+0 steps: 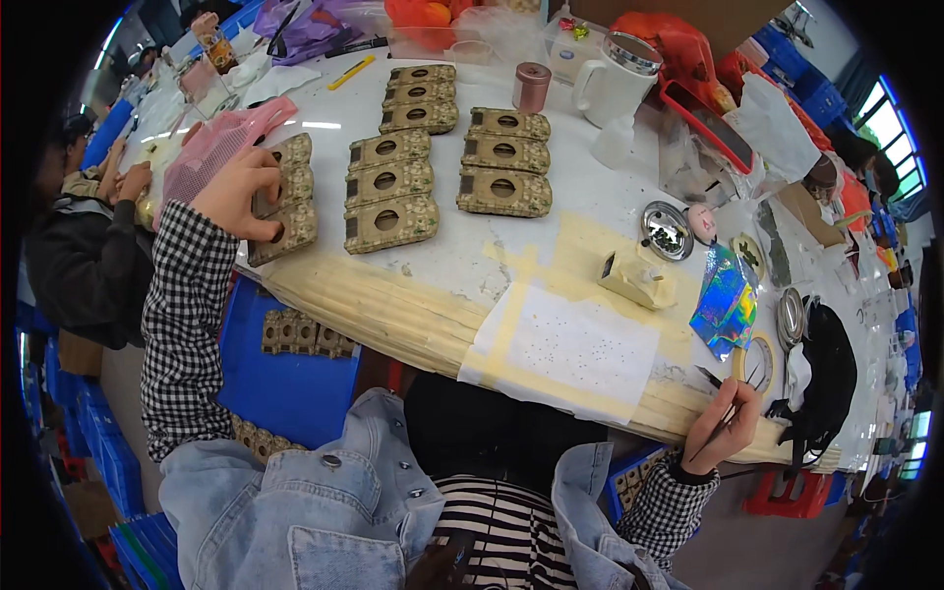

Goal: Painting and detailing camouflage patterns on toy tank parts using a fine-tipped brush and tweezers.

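Note:
My left hand [239, 197] is curled at the near end of the leftmost row of camouflage-patterned housings, its thumb and fingers gripping one camouflage housing [295, 228] that lies on the table. Each housing has an oval hole in its top. To the right stand more rows, one with a near housing [390, 224] and another with a near housing [504, 193]. Low on the right, my right hand [726, 421] is closed around a slim dark pointed tool [706, 378], which looks like tweezers. A white sheet [570, 339] with tiny dark dots lies taped between my hands.
Right of the sheet are a cream block [637, 277], a round metal dish [668, 232] with small dark bits, shiny holographic film [726, 303] and a tape roll [755, 366]. A white mug [615, 84] stands farther back. A blue crate [280, 369] holds more housings below the table edge.

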Demonstrator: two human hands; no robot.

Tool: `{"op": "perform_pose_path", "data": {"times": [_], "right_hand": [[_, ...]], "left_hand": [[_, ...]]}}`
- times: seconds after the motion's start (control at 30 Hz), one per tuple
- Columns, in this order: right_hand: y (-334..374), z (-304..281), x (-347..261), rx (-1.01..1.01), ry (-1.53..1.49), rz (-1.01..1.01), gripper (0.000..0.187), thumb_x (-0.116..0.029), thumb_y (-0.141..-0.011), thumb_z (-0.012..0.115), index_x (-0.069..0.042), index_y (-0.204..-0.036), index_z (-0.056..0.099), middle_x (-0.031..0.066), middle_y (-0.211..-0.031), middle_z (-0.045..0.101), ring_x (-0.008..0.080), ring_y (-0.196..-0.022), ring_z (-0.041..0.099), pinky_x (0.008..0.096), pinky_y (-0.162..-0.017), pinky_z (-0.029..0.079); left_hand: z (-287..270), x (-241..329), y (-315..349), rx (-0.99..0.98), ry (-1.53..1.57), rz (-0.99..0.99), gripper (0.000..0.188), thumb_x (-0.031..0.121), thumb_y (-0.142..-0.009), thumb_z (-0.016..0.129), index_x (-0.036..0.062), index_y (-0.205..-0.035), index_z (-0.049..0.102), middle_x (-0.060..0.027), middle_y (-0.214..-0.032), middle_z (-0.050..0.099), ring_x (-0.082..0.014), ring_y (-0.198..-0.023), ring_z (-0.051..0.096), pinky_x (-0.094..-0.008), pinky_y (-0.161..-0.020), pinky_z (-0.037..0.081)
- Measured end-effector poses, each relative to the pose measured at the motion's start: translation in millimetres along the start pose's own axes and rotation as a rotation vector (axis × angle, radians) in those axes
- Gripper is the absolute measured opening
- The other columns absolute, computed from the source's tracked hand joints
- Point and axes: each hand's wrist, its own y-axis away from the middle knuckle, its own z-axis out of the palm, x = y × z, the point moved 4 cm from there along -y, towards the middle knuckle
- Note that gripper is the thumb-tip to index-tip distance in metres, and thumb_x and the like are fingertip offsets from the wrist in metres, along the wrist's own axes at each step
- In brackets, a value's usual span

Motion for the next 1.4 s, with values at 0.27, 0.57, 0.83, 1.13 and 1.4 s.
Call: {"op": "perform_pose_path", "data": {"times": [0.27, 0.57, 0.83, 1.13, 1.4], "right_hand": [[-2, 2, -4, -0.008, 0.006, -0.020, 0.011, -0.004, -0.090, 0.052, 0.002, -0.081, 0.050, 0.0048, -0.074, 0.050, 0.0110, -0.068, 0.043, 0.0236, -0.064, 0.036], [2, 1, 5, -0.022, -0.016, 0.038, 0.003, 0.000, -0.087, 0.051, 0.003, -0.086, 0.051, 0.0126, -0.080, 0.053, 0.0219, -0.074, 0.051, 0.0308, -0.070, 0.041], [1, 2, 2, -0.005, -0.014, 0.042, 0.004, 0.000, -0.086, 0.053, 0.003, -0.085, 0.051, 0.0127, -0.080, 0.053, 0.0215, -0.075, 0.051, 0.0302, -0.070, 0.041], [15, 1, -10, 0.038, -0.397, 0.092, 0.031, -0.026, -0.098, 0.036, 0.000, -0.086, 0.048, 0.0166, -0.087, 0.061, 0.0243, -0.084, 0.058, 0.0343, -0.081, 0.045], [-6, -1, -88, -0.273, -0.560, -0.225, 0.038, -0.031, -0.075, 0.074, -0.005, -0.081, 0.047, 0.0211, -0.090, 0.064, 0.0321, -0.088, 0.061, 0.0387, -0.077, 0.048]], "left_hand": [[13, 9, -18, -0.002, 0.082, 0.013, 0.033, 0.019, -0.065, 0.075, 0.0047, -0.086, 0.055, -0.0160, -0.112, 0.051, -0.0330, -0.111, 0.046, -0.0408, -0.090, 0.039], [14, 156, -33, 0.219, 0.116, -0.033, 0.033, 0.012, -0.068, 0.073, 0.0023, -0.094, 0.055, -0.0136, -0.098, 0.049, -0.0312, -0.090, 0.050, -0.0389, -0.076, 0.043], [33, 149, -16, 0.387, -0.071, -0.080, 0.024, 0.011, -0.072, 0.070, 0.0026, -0.090, 0.057, -0.0162, -0.119, 0.050, -0.0370, -0.106, 0.050, -0.0408, -0.088, 0.043], [74, 200, 15, 0.316, 1.805, 0.103, 0.068, 0.013, -0.064, 0.080, -0.0009, -0.117, 0.040, -0.0152, -0.116, 0.051, -0.0227, -0.101, 0.057, -0.0335, -0.087, 0.046], [56, 231, -3, -0.086, 1.551, 0.437, 0.072, 0.018, -0.062, 0.084, -0.0028, -0.120, 0.046, -0.0128, -0.113, 0.050, -0.0191, -0.101, 0.051, -0.0298, -0.090, 0.040]]}}
